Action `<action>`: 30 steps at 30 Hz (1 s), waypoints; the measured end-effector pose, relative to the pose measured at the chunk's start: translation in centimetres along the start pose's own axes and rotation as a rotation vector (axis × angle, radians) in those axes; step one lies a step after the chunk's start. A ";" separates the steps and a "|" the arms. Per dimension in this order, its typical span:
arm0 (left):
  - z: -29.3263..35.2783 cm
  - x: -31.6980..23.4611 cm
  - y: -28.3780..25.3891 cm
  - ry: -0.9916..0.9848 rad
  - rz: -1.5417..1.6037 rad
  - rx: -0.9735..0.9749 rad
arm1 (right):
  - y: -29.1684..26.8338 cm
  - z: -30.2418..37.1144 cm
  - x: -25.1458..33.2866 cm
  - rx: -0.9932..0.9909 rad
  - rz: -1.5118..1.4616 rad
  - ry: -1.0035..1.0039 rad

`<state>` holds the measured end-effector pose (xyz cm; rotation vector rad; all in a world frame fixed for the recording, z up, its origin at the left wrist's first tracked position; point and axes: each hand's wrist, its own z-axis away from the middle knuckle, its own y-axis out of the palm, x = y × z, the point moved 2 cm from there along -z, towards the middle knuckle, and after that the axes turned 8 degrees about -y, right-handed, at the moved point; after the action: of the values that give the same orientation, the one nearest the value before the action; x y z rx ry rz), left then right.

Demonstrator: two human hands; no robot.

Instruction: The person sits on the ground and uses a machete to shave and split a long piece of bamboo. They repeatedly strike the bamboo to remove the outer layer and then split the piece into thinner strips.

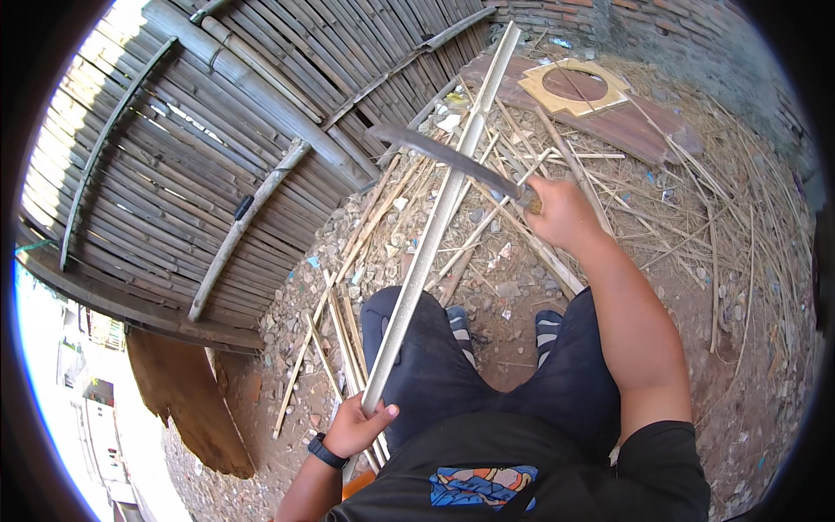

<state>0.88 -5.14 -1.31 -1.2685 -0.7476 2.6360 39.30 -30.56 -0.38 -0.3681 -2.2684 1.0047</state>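
Observation:
A long split bamboo strip (424,252), hollow side up, slants from my lap away to the far ground near the wall. Its near end is gripped by my left hand (355,426), which wears a dark watch. My right hand (561,213) is closed round the handle of a machete (457,159). The long dark blade points left and lies across the bamboo strip at about its middle; whether it touches the strip I cannot tell. Most of the handle is hidden in my fist.
A slatted bamboo fence (252,130) rises at the left, a brick wall (696,35) at the far right. Several cut bamboo strips (344,339) lie on stony ground. Beyond are a brown board (644,130) and a wooden frame with a round hole (552,72). A wooden slab (191,400) stands left.

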 end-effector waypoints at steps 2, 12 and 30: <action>-0.5 -0.8 0.4 -0.026 0.042 0.033 | 1.3 0.8 2.5 0.077 -0.064 -0.167; -0.6 -2.4 -0.1 -0.018 0.023 0.008 | -0.9 -0.3 -0.7 0.026 -0.074 0.061; 0.9 1.3 -1.9 -0.222 0.266 0.327 | -1.4 0.0 -1.4 -0.089 0.105 0.036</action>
<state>-0.83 -3.39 -0.87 -1.0609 -0.1608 2.9838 40.34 -32.18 0.05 -0.5441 -2.2865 0.9431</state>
